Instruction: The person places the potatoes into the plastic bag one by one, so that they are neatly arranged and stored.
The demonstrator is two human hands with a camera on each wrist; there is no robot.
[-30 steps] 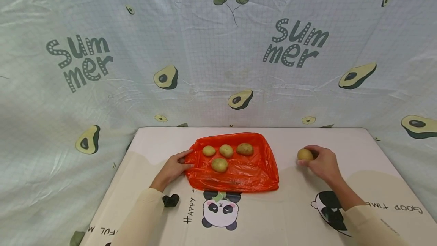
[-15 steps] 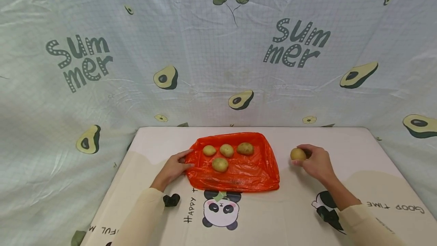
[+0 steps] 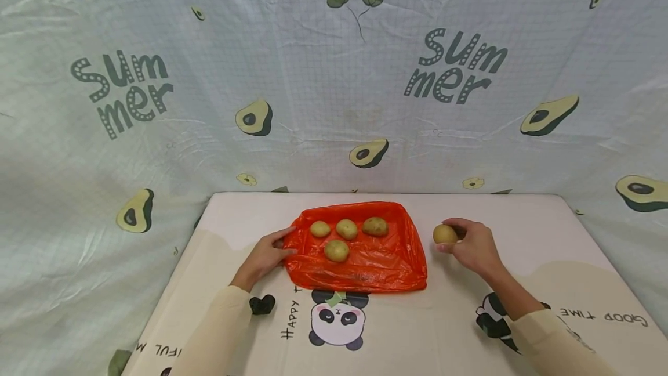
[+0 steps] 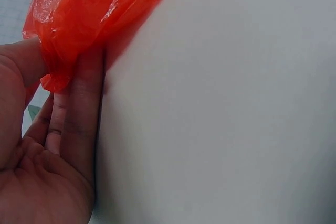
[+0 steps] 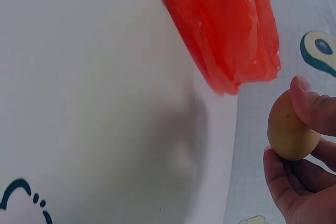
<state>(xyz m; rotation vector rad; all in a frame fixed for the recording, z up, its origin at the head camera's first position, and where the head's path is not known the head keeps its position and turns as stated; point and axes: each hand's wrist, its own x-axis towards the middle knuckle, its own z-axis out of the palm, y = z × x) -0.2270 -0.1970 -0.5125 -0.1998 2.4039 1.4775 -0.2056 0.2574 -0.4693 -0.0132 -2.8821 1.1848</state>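
Note:
A red plastic bag [image 3: 386,263], spread like a shallow tray, lies on the table with several potatoes on it, one a larger brownish potato [image 3: 374,226]. My left hand [image 3: 264,257] pinches the bag's left edge; in the left wrist view the thumb lies over the red plastic [image 4: 100,9] and the fingers go beneath it. To the right of the bag, my right hand [image 3: 476,246] holds a smooth yellow potato [image 3: 445,235] between thumb and fingers. The right wrist view shows this potato [image 5: 289,127] apart from the bag's near corner [image 5: 231,61].
The table [image 3: 396,329] wears a pale cover printed with a panda [image 3: 337,324], a black heart and lettering. Behind it hangs a cloth [image 3: 313,74] patterned with avocados and words, which also closes off the left and right sides.
My right hand has carried the potato leftward, closer to the red bag. The left hand stays at the bag's left edge, and the potatoes on the bag have not moved.

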